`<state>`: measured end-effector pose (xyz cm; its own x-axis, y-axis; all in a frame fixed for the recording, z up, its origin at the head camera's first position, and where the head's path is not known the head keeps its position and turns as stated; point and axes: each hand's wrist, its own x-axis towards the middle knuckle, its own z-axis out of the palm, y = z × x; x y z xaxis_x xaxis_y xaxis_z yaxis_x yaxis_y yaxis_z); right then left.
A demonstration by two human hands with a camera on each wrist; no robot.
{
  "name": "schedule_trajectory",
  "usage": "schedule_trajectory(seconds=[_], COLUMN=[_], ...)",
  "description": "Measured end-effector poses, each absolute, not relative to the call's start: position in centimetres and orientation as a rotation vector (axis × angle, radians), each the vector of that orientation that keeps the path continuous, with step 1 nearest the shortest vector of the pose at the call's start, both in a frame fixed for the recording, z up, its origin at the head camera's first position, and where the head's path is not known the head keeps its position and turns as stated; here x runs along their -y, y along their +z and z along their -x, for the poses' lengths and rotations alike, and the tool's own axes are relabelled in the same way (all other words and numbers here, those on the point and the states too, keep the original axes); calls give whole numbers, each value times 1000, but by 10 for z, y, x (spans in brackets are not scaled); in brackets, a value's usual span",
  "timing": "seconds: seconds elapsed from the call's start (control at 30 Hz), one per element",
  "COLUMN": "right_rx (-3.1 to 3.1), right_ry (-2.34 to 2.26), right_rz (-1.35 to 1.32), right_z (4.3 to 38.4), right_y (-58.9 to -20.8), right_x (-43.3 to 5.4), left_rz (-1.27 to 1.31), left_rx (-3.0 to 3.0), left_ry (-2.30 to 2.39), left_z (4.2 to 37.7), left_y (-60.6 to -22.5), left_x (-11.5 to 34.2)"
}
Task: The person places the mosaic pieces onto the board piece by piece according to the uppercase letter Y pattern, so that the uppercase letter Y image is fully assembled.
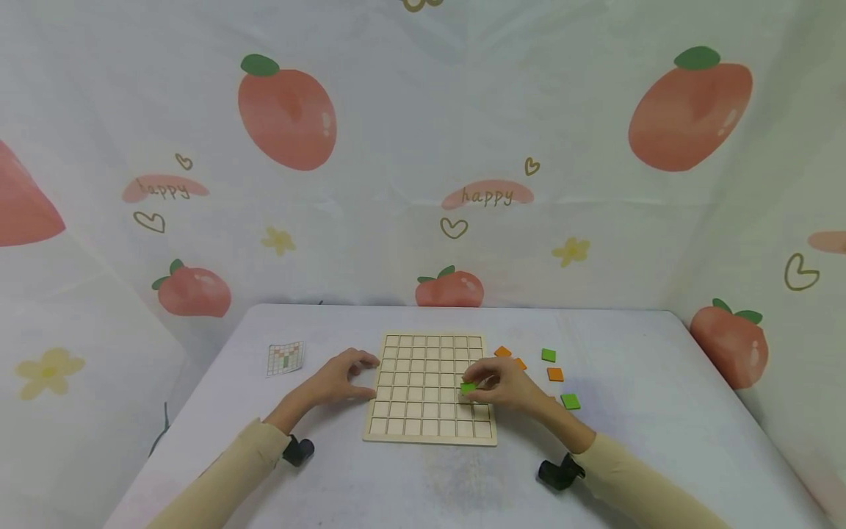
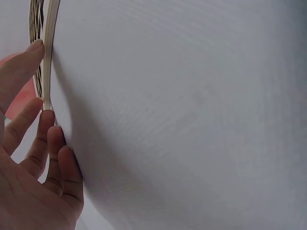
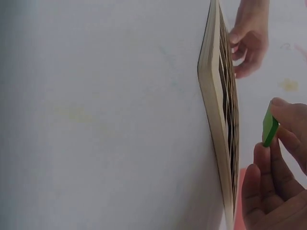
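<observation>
A pale wooden grid board [image 1: 413, 397] lies on the table in the head view, its square cells framed by thin ridges. My left hand [image 1: 340, 377] is at the board's left side; in the left wrist view its thumb and fingertips [image 2: 34, 47] touch the board's edge, not curled round it. Over the right-hand columns, my right hand [image 1: 507, 383] pinches a small green square tile [image 1: 468, 387] between thumb and fingers. The right wrist view shows this tile [image 3: 269, 127] tilted and held apart from the board [image 3: 211, 100].
Right of the board lie loose green tiles [image 1: 570, 402] and orange tiles [image 1: 555, 375], some partly hidden by my right hand. A small card with a coloured grid pattern [image 1: 286, 358] lies at the left. A printed cloth [image 1: 396, 147] hangs behind the white table [image 1: 615, 441].
</observation>
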<state>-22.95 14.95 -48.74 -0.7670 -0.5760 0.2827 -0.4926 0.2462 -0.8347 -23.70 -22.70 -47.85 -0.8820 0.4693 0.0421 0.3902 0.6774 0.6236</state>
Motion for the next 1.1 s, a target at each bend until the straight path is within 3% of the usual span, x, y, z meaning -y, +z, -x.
schedule_trajectory(seconds=[1.1], right_rx=[-2263], right_ry=[-1553], right_rz=[1202], right_z=[234], right_y=[-480], right_x=[-103], left_rz=[-776], left_rx=[-2752], left_ry=[977], left_z=[238], left_y=[-475], left_x=[228])
